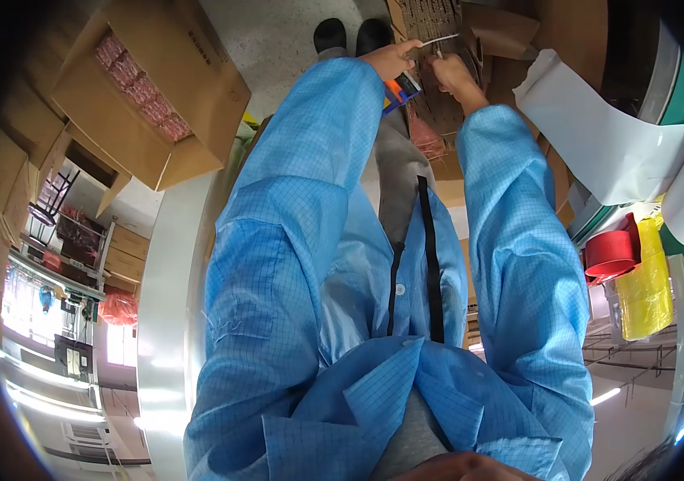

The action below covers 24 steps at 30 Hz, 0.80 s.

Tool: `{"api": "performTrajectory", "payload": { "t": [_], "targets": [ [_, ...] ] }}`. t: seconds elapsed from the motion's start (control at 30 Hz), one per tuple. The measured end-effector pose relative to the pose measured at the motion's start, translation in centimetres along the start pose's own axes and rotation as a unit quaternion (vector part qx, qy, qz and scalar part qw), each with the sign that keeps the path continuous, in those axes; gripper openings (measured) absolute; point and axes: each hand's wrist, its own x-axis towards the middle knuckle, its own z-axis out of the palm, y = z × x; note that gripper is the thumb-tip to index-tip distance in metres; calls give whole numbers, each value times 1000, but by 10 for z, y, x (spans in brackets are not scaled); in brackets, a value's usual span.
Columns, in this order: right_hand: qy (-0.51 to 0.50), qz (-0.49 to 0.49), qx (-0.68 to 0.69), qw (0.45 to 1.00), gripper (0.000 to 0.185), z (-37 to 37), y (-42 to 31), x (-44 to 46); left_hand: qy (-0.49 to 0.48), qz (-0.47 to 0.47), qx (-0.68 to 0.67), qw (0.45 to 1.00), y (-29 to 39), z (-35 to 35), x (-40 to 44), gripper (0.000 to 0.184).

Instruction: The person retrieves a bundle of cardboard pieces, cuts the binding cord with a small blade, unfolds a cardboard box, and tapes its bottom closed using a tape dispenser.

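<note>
My left hand (390,61) is closed on a thin, pale strip-like thing (441,38), whose exact kind is too small to make out. It points right, over a cardboard carton (431,16) with ridged brown cardboard inside. Just right of it, my right hand (454,77) has its fingers curled together above the same cardboard; a tiny light piece shows at the fingertips. Below my left hand sits a blue and orange object (395,91), partly hidden by the sleeve. Pink plastic wrap (426,136) lies below, between my forearms.
An open carton (197,72) with pink-wrapped goods (140,84) stands at the left. White sheeting (598,132) hangs over the right side, near a red tape roll (610,255) and a yellow roll (644,293). Dark shoes (373,36) show on the floor at the top.
</note>
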Motion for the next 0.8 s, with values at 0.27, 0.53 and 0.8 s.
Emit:
{"api": "performTrajectory", "payload": {
  "t": [0.27, 0.53, 0.8],
  "targets": [
    [3, 28, -13, 1000, 39, 4, 9, 9, -17, 8, -74, 997, 7, 2, -3, 50],
    [-139, 78, 90, 983, 37, -16, -12, 3, -32, 13, -30, 999, 1, 2, 1, 54],
    [-67, 49, 136, 987, 42, -12, -13, -9, 26, 27, 95, 995, -7, 20, -1, 60]
  ]
}}
